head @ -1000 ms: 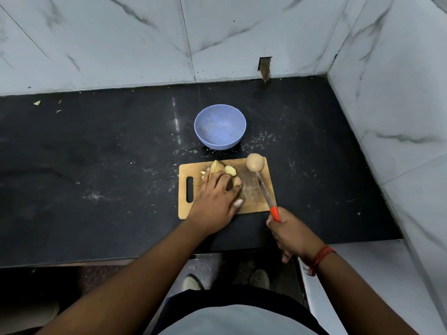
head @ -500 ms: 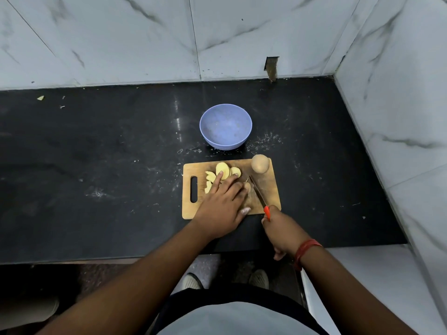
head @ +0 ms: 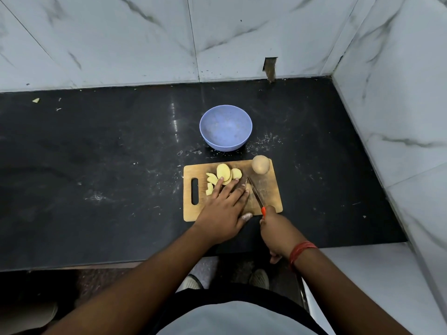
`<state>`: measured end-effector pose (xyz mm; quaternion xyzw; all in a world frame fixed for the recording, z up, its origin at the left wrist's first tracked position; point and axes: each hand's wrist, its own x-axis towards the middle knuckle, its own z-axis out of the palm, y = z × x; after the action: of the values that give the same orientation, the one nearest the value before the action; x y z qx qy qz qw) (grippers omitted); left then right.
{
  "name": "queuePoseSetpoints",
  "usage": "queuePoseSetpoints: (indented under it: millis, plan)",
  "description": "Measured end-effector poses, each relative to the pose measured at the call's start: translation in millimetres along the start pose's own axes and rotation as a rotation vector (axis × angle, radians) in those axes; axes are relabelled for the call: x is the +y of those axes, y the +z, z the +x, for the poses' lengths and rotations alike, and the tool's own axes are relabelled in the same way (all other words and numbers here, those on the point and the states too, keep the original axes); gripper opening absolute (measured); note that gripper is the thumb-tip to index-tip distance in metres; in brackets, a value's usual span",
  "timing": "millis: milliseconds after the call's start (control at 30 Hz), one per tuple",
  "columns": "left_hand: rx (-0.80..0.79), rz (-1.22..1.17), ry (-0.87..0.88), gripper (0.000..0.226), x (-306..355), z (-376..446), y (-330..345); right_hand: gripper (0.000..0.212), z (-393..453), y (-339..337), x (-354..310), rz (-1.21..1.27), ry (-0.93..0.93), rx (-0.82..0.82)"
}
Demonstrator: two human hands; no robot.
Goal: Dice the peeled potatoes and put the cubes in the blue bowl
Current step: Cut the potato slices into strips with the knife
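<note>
A wooden cutting board (head: 269, 189) lies on the black counter. Several yellow potato slices (head: 223, 172) are spread on its far left part. A whole peeled potato (head: 260, 164) sits at the board's far right corner. My left hand (head: 223, 209) lies flat with straight fingers on the slices and on a potato piece hidden under it. My right hand (head: 275, 228) grips the orange handle of a knife (head: 256, 191), whose blade lies on the board right beside my left fingertips. The blue bowl (head: 226, 128) stands empty just beyond the board.
Marble walls close the counter at the back and on the right. Small scraps (head: 35, 100) lie at the far left of the counter. White specks are scattered around the board. The counter's front edge runs below my wrists, with my shoes visible beneath.
The knife came left from beside the whole potato to my left fingertips. My left hand slid back a little, uncovering more slices.
</note>
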<state>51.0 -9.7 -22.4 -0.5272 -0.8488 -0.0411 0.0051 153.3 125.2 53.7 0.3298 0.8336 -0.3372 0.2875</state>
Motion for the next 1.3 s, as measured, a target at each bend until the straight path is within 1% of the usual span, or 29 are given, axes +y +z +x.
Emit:
queuePoseSetpoints:
  millis: [167, 367, 567, 767, 933, 1067, 1167, 1300]
  plan:
    - [-0.011, 0.007, 0.017, 0.067, -6, -2, 2, 0.029, 5, 7, 3, -0.125, -0.048, 0.064]
    - [0.005, -0.002, 0.029, 0.065, -7, -3, 5, 0.028, 4, 11, 4, -0.154, -0.074, 0.092]
    - [0.01, -0.007, 0.035, 0.064, -10, -6, 9, 0.027, 4, 14, 6, -0.173, -0.093, 0.109]
    - [0.029, -0.01, 0.039, 0.063, -10, -5, 8, 0.029, 7, 16, 3, -0.184, -0.046, 0.068]
    - [0.041, -0.002, 0.043, 0.06, -10, -3, 9, 0.034, 9, 20, 0, -0.202, -0.011, 0.055]
    - [0.061, -0.002, 0.045, 0.059, -10, -3, 9, 0.04, 9, 21, 0, -0.215, -0.039, 0.064]
    - [0.075, 0.0, 0.05, 0.057, -9, -4, 9, 0.038, 7, 22, 5, -0.185, -0.04, 0.108]
    - [0.07, -0.007, 0.044, 0.057, -9, -4, 9, 0.033, 5, 19, 7, -0.168, -0.052, 0.109]
